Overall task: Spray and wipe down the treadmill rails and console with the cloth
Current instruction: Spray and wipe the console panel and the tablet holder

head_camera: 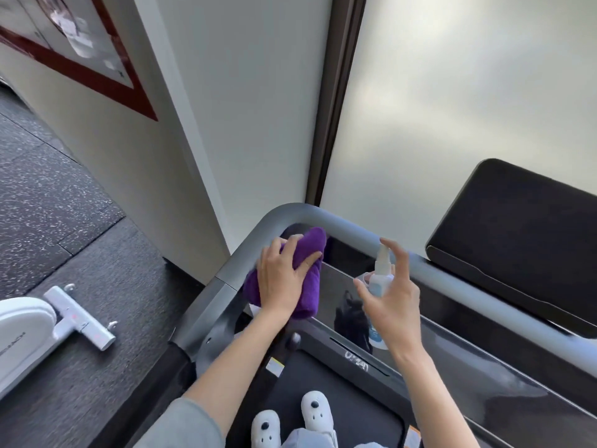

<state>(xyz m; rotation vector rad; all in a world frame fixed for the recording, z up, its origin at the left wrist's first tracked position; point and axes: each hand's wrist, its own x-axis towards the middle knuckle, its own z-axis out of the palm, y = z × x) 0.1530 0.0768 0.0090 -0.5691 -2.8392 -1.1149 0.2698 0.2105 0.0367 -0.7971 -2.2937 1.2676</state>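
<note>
Treadmill rails come first: the curved grey metal handrail (323,218) bends across the middle of the frame and runs down toward the lower right, with the dark glossy console panel (349,295) lying just beneath it.

From the head view, our left hand (281,279) lies on the folded purple terry cloth (310,250), fingers spread and pressing it against the inner bend of the rail near the frame's centre. Our right hand (392,305) is curled round the small clear plastic spray bottle (381,273), with the forefinger raised over its white nozzle, just right of the cloth and in front of the rail. A black padded screen housing (517,240) sits at the right edge, a white exercise machine (26,334) on the speckled dark floor (58,195) at lower left, and white slippers (310,412) stand on the treadmill belt at the bottom.

We judge the cloth soft, light and limp, so it wants a flat palm bunching its thickest fold rather than a corner pinch. The bottle looks light and possibly slick if wet; we would hold it round the body, leaving the forefinger free for the pump. The rail is rigid and should take firm pressure.
</note>
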